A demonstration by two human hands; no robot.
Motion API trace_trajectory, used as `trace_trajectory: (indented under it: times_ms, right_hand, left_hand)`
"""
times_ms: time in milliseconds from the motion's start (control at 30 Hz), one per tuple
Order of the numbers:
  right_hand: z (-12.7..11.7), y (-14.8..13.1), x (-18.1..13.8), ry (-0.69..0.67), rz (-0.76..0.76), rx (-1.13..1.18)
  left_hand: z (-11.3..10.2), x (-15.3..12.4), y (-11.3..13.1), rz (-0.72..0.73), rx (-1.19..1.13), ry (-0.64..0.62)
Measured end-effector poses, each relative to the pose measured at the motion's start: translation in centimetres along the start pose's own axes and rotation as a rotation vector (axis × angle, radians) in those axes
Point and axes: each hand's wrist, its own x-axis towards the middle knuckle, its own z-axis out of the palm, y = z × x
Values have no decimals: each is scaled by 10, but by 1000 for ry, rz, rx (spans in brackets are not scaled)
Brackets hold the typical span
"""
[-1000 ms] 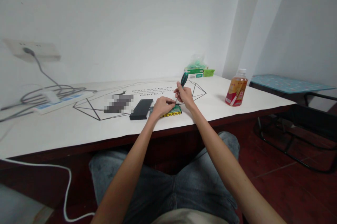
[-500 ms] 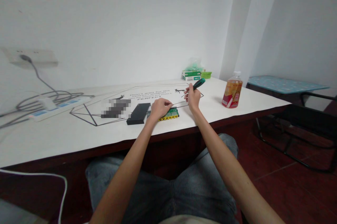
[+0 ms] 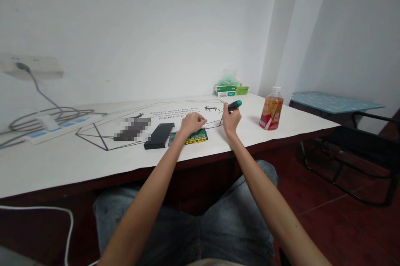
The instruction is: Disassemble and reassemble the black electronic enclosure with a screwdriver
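Since a second ago the right hand (image 3: 230, 120) has pulled off to the right. The screwdriver (image 3: 235, 105) was standing nearly upright over the board, and now it's swung away and tipped over, green handle pointing right, shaft angling down towards the surface (image 3: 62, 157), clear of the board. The left hand (image 3: 191, 123) hasn't really budged.

Big white surface with a line drawing and some lettering printed on it. There's a power strip (image 3: 53, 127) with a tangle of cables far left, a drink bottle (image 3: 271, 109) off to the right, and some green boxes (image 3: 229, 89) at the back. Mid-surface there's a flat black box (image 3: 159, 135), and just beside it, to its right, the green circuit board (image 3: 196, 136) with its yellow front edge, lying flat.

Left hand is curled on top of the board, fingertips down on it, looks like it's pinning it in place. Right hand is closed around the screwdriver handle.

My read: this is a pause between screws, tool lifted, board held. Getting the tip back into a screw would mean standing the shaft upright again and keeping that board from sliding. Can't make out any screws from here, too small.
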Motion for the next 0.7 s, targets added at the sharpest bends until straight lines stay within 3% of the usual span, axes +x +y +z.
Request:
trace_trajectory:
  times_ms: [267, 433, 700]
  right_hand:
    - [10, -16, -18, -139, -59, 124]
    - [38, -39, -48, -262, -68, 210]
    - [57, -53, -73, -396, -246, 202]
  left_hand:
    - [-38, -64, -45, 173, -95, 106]
    - [-26, -101, -56, 211, 49, 122]
    - [-12, -108, -59, 285, 176, 151]
